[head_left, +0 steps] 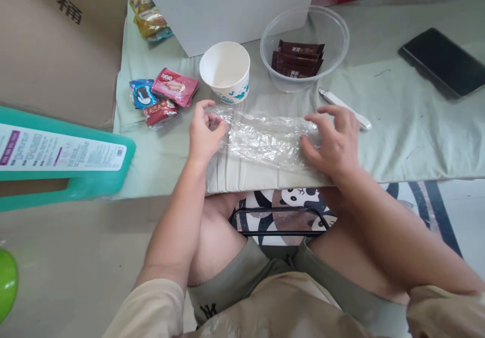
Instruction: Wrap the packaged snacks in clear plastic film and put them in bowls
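A crumpled sheet of clear plastic wrap [265, 137] lies near the front edge of the cloth-covered table [409, 136]. My left hand [202, 133] pinches its left end with curled fingers. My right hand [333, 141] rests on its right end, fingers bent and pressing the film. Behind the wrap stand a white paper cup [225, 71] and a clear plastic bowl [305, 47] holding several brown snack packets [297, 59].
Snack packets in pink [175, 86], blue [141, 93] and red [161, 111] lie at the left. A white utility knife [344, 106] lies right of the wrap, a black phone [443, 61] at far right. A teal stool [64, 156] and cardboard box [56, 45] stand left.
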Motion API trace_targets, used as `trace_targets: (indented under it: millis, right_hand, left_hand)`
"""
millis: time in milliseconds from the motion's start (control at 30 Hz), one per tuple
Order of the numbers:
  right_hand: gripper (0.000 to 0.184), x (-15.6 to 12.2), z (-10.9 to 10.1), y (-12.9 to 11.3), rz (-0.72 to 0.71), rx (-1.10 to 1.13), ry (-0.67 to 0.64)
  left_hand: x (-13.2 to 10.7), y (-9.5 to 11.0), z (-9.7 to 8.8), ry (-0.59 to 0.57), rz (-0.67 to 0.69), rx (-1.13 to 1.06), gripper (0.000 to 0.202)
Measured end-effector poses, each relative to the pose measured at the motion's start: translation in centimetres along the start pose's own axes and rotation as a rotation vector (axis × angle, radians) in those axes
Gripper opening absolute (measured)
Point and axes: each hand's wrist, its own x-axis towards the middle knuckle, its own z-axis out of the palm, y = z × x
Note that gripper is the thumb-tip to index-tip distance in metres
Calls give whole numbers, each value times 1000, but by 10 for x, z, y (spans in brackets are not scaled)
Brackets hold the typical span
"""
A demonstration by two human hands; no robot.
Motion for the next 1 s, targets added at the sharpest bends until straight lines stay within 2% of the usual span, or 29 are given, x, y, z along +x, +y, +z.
trace_targets:
  millis: [133, 233, 333, 500, 567, 667, 767, 867, 1000]
  right_hand:
    - [34, -3, 4, -28, -276, 12, -84]
    - [47, -11, 8, -41, -341, 10, -242]
    - [54, -20, 11, -44, -337, -9, -383]
    - [55, -23, 10, -44, -299, -22, -452]
    - [56, -22, 10, -45, -282, -15, -462]
    - [57, -22, 11, -47, -267, -4, -469]
    - [56, -24, 9, -48, -253, 2, -465]
    - [56, -23, -3, -48, -245, 52, -417]
    - [49, -9, -19, -40, -127, 191, -229]
  left_hand:
    - [-8, 9, 1, -132, -140, -223, 45]
    - [-10, 13, 0, -159, -262, -230, 44]
    - [-6, 14, -1, -125, -323, -180, 32]
    - [4, 12, -4, 50, -285, -157, 10]
    - [4, 11, -7, 20, -279, -174, 11]
    - [-2, 11, -12, -132, -201, -211, 32]
    - [-8, 12, -15, -190, -110, -191, 46]
    - [-11, 14, -16, -199, -91, -153, 39]
    - [-13, 19, -13, -242, -63, -177, 38]
